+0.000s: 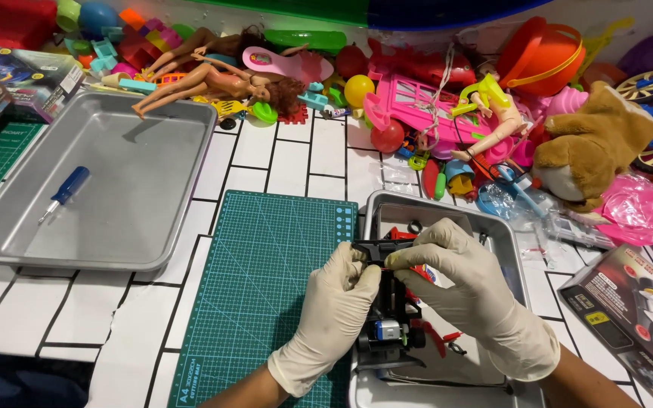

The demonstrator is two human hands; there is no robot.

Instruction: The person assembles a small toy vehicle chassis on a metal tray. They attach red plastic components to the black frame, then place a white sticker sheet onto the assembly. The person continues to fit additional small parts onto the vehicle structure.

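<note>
Both my hands wear cream latex gloves and grip a black toy car chassis (392, 317) with a small silver motor at its near end. My left hand (332, 313) pinches the chassis's far left corner. On the far right side, my right hand (468, 291) has its fingers curled over the top edge. The chassis is held over a small metal tray (512, 253) that contains red and black plastic parts (440, 340).
A green cutting mat (266, 279) lies left of the small tray. A large metal tray (153, 189) at the left holds a blue-handled screwdriver (63, 192). Dolls, a plush toy (595, 143) and plastic toys pile along the back. Printed boxes (632, 317) sit at both sides.
</note>
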